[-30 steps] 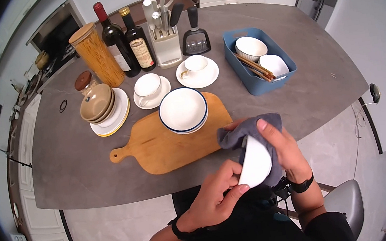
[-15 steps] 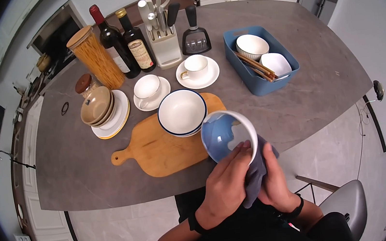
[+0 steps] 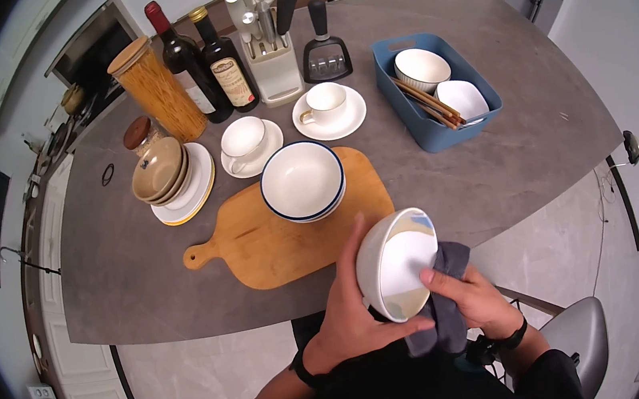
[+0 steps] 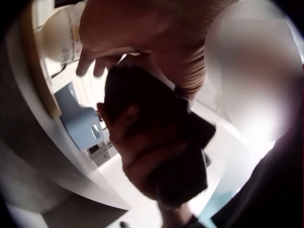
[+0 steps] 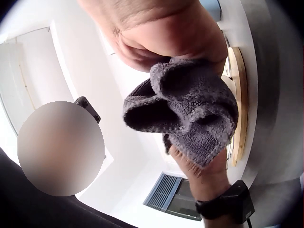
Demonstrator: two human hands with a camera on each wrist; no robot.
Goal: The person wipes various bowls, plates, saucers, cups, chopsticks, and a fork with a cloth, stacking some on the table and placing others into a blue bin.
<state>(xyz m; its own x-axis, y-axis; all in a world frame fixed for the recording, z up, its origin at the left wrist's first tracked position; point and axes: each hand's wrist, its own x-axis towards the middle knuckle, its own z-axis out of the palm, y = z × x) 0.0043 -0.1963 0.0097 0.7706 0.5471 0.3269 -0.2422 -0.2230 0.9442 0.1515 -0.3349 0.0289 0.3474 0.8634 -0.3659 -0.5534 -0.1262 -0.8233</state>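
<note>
Over the table's front edge, my left hand [image 3: 344, 321] holds a bowl [image 3: 374, 273] tilted on its side, with the fingers along its outer wall and the thumb low near the rim. The bowl is white outside, with blue and beige patches inside, and its opening faces right. My right hand [image 3: 482, 303] grips a dark grey cloth [image 3: 450, 323] against the bowl's right side, thumb over the rim. In the right wrist view the bunched cloth [image 5: 199, 99] hides the bowl. Just beyond, a stack of blue-rimmed white bowls [image 3: 303, 181] stands on a wooden cutting board [image 3: 261, 247].
Two cups on saucers, a white cup [image 3: 243, 138] and another cup [image 3: 325, 102], stand behind the board. Brown bowls [image 3: 158, 168] on plates sit left. A blue basket [image 3: 428, 137] holds bowls and chopsticks. Wine bottles [image 3: 190, 71] and a knife block [image 3: 274, 72] stand at the back.
The bowl has turned from opening toward the upper left to opening toward the right. My left hand has shifted from its rim to its outer wall; the cloth stays with my right hand.
</note>
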